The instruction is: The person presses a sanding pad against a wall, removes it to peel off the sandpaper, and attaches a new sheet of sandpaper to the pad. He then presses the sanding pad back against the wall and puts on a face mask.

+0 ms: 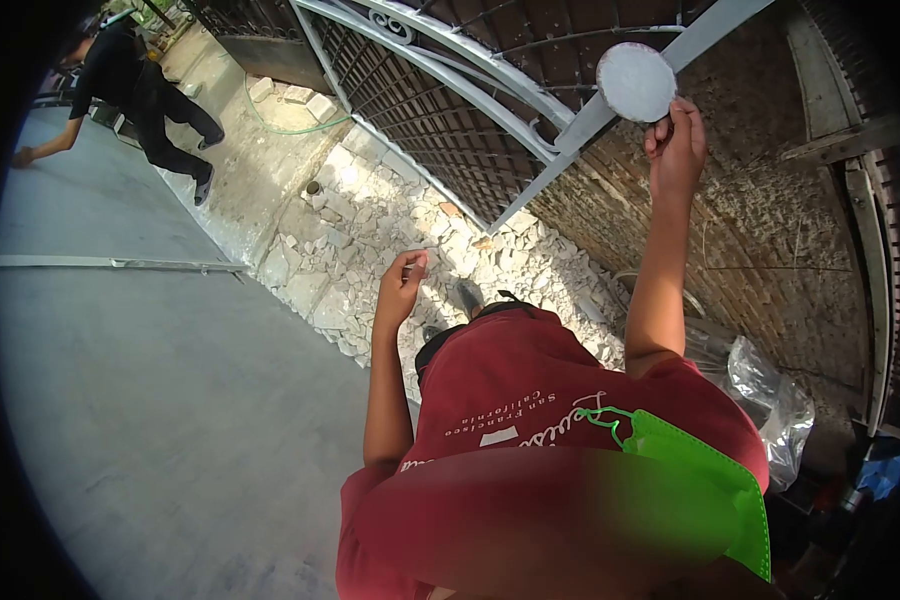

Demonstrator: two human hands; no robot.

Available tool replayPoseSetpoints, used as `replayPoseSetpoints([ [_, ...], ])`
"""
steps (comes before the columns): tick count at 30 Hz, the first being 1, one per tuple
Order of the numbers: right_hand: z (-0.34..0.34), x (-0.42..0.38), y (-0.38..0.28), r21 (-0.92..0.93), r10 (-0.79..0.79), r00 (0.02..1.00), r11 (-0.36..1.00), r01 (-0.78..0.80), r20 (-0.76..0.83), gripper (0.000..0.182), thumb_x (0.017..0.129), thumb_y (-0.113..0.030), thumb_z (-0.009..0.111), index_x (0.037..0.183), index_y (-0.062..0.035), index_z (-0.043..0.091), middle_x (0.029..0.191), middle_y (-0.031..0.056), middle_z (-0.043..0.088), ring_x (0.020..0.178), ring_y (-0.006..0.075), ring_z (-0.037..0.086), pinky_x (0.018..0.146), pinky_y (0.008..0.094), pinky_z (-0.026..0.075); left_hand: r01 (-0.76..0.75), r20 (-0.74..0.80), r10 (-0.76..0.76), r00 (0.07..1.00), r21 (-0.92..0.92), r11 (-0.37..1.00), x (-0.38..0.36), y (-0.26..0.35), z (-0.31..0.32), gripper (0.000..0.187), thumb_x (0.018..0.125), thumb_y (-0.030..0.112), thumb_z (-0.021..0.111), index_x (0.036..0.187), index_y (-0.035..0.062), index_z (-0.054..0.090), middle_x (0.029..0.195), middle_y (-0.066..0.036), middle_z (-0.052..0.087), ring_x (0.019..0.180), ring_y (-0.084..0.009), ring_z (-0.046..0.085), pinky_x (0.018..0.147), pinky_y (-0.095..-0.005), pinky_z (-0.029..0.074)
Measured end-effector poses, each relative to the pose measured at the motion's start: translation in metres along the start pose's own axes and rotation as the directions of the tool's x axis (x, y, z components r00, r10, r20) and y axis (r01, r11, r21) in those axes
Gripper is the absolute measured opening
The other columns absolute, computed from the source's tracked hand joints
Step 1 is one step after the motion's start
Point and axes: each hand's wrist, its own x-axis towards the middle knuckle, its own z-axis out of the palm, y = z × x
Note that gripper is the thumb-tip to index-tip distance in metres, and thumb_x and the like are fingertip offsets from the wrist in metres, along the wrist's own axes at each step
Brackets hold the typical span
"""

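Note:
My right hand (pixel 677 143) is raised at the upper right, its fingers closed on the lower edge of a round white disc (pixel 635 82). The disc is flat and pale with a thin rim, and it overlaps the grey frame of a metal gate (pixel 450 75) behind it. Near the middle, my left hand (pixel 403 285) hangs over broken rubble with thumb and fingers pinched together. Whether anything small sits between those fingertips, I cannot make out.
Loose broken stone (pixel 370 230) covers the ground ahead. Smooth grey sheeting or slab (pixel 200 400) spans the left, crossed by a pale bar (pixel 120 263). A co-worker in dark clothes (pixel 135 90) leans over it. Clear plastic (pixel 765 400) lies at right beside an earthy wall (pixel 760 230).

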Motion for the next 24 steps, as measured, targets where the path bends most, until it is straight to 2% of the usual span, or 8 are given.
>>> replayPoseSetpoints([
  [8,0.006,-0.005,-0.007,-0.019,0.019,0.997,1.000,-0.020,-0.072,0.018,0.100,-0.023,0.057,0.105,-0.0058,0.057,0.065,-0.0020,0.049,0.052,0.0093,0.049,0.045,0.0231,0.034,-0.014,-0.004,0.014,1.000,0.011,1.000,-0.004,0.000,-0.026,0.034,0.102,0.028,0.057,0.124,0.0019,0.062,0.112,-0.010,0.068,0.091,-0.0181,0.065,0.082,-0.0296,0.050],
  [11,0.004,-0.004,-0.008,-0.030,0.014,0.999,0.999,-0.015,-0.051,0.025,0.102,-0.028,0.054,0.111,-0.0044,0.057,0.067,-0.0017,0.049,0.053,0.0095,0.047,0.047,0.0240,0.036,0.002,-0.022,-0.003,1.000,-0.025,1.000,-0.005,-0.001,-0.031,0.034,0.103,0.028,0.056,0.125,0.0018,0.061,0.114,-0.010,0.068,0.090,-0.0182,0.065,0.083,-0.0296,0.050],
  [15,-0.005,-0.004,-0.012,-0.103,0.000,0.998,0.995,-0.007,-0.068,0.030,0.102,-0.033,0.054,0.113,-0.0047,0.058,0.068,-0.0021,0.049,0.053,0.0085,0.049,0.047,0.0231,0.036,0.037,-0.017,-0.037,0.999,0.009,0.999,-0.006,-0.002,-0.036,0.035,0.103,0.028,0.056,0.125,0.0018,0.061,0.115,-0.010,0.067,0.091,-0.0182,0.065,0.084,-0.0296,0.049],
  [17,-0.014,-0.003,-0.019,-0.135,-0.010,0.997,0.991,0.000,-0.071,0.031,0.101,-0.034,0.056,0.113,-0.0052,0.058,0.068,-0.0024,0.050,0.053,0.0082,0.049,0.048,0.0225,0.036,0.011,-0.026,-0.013,1.000,-0.042,0.999,-0.005,-0.008,-0.038,0.035,0.103,0.029,0.056,0.125,0.0019,0.060,0.115,-0.010,0.067,0.091,-0.0178,0.064,0.085,-0.0291,0.049],
  [19,-0.031,-0.007,-0.035,-0.397,0.055,0.998,0.916,-0.055,-0.011,0.034,0.101,-0.035,0.057,0.115,-0.0040,0.058,0.072,-0.0024,0.053,0.059,0.0074,0.052,0.053,0.0224,0.040,0.012,-0.025,-0.013,1.000,-0.031,0.999,-0.007,-0.010,-0.043,0.037,0.103,0.031,0.056,0.127,0.0024,0.059,0.115,-0.010,0.067,0.091,-0.0176,0.064,0.085,-0.0295,0.049],
  [21,-0.053,-0.013,-0.057,-0.661,0.194,0.968,0.749,-0.042,0.159,0.035,0.101,-0.034,0.059,0.118,-0.0037,0.059,0.077,-0.0023,0.057,0.067,0.0086,0.056,0.063,0.0244,0.046,0.012,-0.036,-0.012,0.999,-0.024,1.000,-0.011,-0.003,-0.049,0.039,0.103,0.033,0.056,0.128,0.0029,0.059,0.115,-0.009,0.067,0.091,-0.0174,0.064,0.085,-0.0300,0.049],
  [23,-0.083,-0.026,-0.067,-0.646,0.253,0.887,0.761,0.064,0.386,0.042,0.099,-0.038,0.061,0.124,-0.0045,0.059,0.081,-0.0014,0.062,0.070,0.0099,0.057,0.071,0.0278,0.049,-0.008,0.121,0.032,0.992,-0.192,0.981,-0.026,0.020,-0.062,0.038,0.100,0.029,0.062,0.130,0.0066,0.060,0.121,-0.010,0.068,0.097,-0.0191,0.067,0.088,-0.0336,0.051],
  [24,-0.101,-0.025,-0.059,-0.379,0.158,0.801,0.921,0.091,0.578,0.045,0.099,-0.040,0.061,0.126,-0.0050,0.059,0.087,0.0005,0.064,0.073,0.0112,0.059,0.074,0.0282,0.050,0.013,0.175,0.031,0.984,-0.247,0.969,-0.028,0.017,-0.070,0.045,0.099,0.036,0.061,0.134,0.0074,0.057,0.124,-0.012,0.066,0.103,-0.0209,0.065,0.090,-0.0344,0.051],
])
